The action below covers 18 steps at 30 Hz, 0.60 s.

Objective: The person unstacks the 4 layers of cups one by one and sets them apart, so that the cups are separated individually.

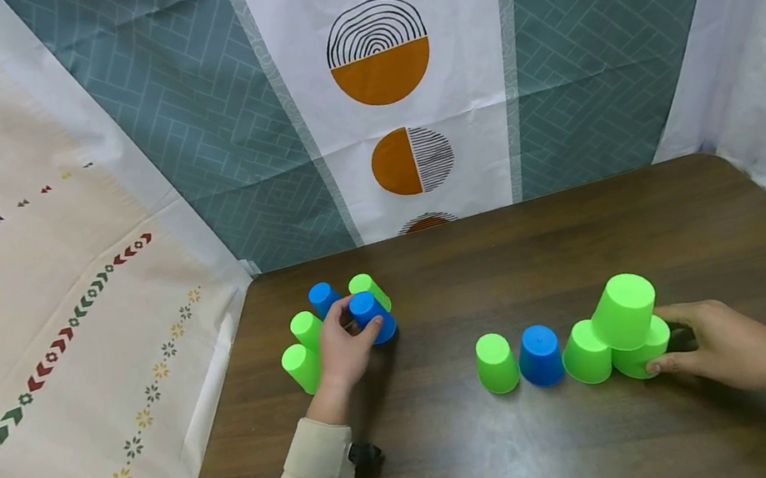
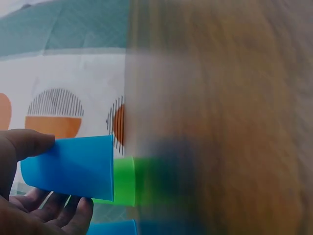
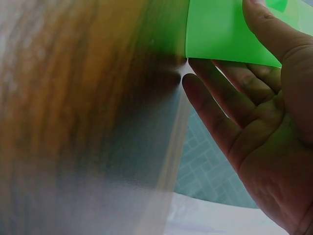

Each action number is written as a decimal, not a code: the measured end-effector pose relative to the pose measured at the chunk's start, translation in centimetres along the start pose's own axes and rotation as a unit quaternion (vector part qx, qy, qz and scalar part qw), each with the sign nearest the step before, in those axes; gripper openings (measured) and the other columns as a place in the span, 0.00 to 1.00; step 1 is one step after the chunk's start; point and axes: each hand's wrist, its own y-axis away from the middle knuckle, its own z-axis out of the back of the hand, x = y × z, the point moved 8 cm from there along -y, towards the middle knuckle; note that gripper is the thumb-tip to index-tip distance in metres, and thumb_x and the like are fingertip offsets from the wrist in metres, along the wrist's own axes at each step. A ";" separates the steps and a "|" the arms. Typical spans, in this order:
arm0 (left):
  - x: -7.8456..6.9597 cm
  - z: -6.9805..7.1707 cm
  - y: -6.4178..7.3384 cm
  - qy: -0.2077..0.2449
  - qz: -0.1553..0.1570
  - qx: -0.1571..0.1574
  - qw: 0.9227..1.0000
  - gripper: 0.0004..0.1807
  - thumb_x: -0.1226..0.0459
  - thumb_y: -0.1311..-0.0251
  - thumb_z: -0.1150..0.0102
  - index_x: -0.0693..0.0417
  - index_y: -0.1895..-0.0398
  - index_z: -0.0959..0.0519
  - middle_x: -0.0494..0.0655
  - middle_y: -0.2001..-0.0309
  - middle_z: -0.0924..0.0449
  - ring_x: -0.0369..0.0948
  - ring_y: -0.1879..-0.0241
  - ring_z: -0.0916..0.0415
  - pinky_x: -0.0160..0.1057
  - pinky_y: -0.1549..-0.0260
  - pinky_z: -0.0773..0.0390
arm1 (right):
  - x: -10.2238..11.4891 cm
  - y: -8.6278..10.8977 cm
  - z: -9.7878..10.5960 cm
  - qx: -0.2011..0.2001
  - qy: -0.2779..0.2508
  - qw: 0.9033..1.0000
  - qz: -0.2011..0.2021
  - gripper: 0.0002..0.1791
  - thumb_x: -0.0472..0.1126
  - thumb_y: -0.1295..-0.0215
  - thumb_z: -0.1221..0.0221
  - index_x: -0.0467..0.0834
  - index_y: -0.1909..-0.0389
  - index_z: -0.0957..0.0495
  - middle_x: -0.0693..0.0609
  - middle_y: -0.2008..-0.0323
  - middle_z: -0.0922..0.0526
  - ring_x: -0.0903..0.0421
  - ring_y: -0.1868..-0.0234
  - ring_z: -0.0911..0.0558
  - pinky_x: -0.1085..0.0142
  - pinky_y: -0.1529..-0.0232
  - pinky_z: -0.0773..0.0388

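In the head view my left hand [image 1: 345, 355] grips an upside-down blue cup [image 1: 373, 318] between thumb and fingers. The left wrist view shows that blue cup [image 2: 68, 166] with its rim held a little above the tabletop. Around this hand stand another blue cup [image 1: 322, 296] and green cups, one behind [image 1: 365, 285] and two on the left [image 1: 300, 365]. At the right, my right hand [image 1: 712, 344] holds the side of an upside-down green cup [image 1: 639, 361], thumb in front. A green cup [image 1: 625, 311] rests on top of it and its green neighbour [image 1: 586, 354].
Left of the small stack, a blue cup [image 1: 541, 356] and a green cup [image 1: 497, 364] stand upside down in the same row. The brown wooden table [image 1: 451, 464] ends at a patterned cloth [image 1: 412, 141] behind and a cream cloth [image 1: 111, 386] on the left.
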 end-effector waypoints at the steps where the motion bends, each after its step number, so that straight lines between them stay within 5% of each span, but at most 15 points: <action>1: 0.2 0.1 0.0 -0.003 0.002 0.000 1.000 0.30 0.62 0.35 0.27 0.61 0.33 0.27 0.59 0.37 0.22 0.55 0.37 0.23 0.55 0.36 0.23 | 0.0 0.0 0.0 0.000 0.000 1.000 0.001 0.26 0.53 0.52 0.19 0.59 0.50 0.16 0.74 0.59 0.16 0.68 0.51 0.16 0.73 0.54 0.20; 18: 2.3 0.8 0.2 -0.053 0.028 0.011 0.998 0.31 0.62 0.32 0.30 0.62 0.31 0.31 0.62 0.33 0.25 0.59 0.33 0.27 0.61 0.35 0.26 | -0.1 -0.1 -0.1 0.004 -0.001 1.000 -0.003 0.25 0.54 0.53 0.19 0.61 0.52 0.16 0.74 0.59 0.16 0.67 0.52 0.16 0.70 0.55 0.18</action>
